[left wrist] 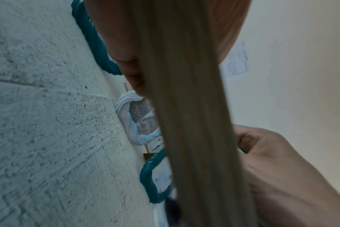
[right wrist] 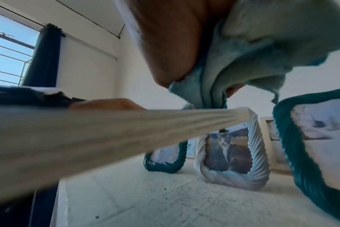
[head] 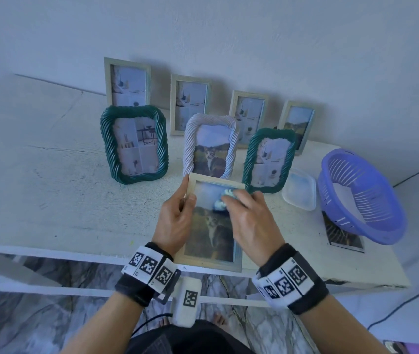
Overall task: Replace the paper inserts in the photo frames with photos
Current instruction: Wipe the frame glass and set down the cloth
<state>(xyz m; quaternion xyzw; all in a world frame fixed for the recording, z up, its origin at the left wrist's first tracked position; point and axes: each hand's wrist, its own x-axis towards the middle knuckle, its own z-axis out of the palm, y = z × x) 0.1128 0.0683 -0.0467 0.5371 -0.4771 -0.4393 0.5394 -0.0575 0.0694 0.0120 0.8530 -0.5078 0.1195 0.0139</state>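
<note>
A pale wooden frame (head: 212, 261) with a cat photo behind its glass is held above the table's front edge. My left hand (head: 177, 213) grips its left side, thumb on the front; that side fills the left wrist view as a pale bar (left wrist: 194, 122). My right hand (head: 249, 215) pinches a light blue cloth (head: 222, 201) against the glass near the top; the cloth (right wrist: 243, 61) hangs bunched from the fingers in the right wrist view. A white twisted frame (head: 209, 146) holding a cat photo stands just behind.
Two green twisted frames (head: 133, 144) (head: 268, 159) and several pale wooden frames (head: 127, 81) stand toward the wall. A clear plastic lid (head: 299, 190), a purple basket (head: 361, 195) and loose photos (head: 343, 238) lie at the right of the white table (head: 49, 175).
</note>
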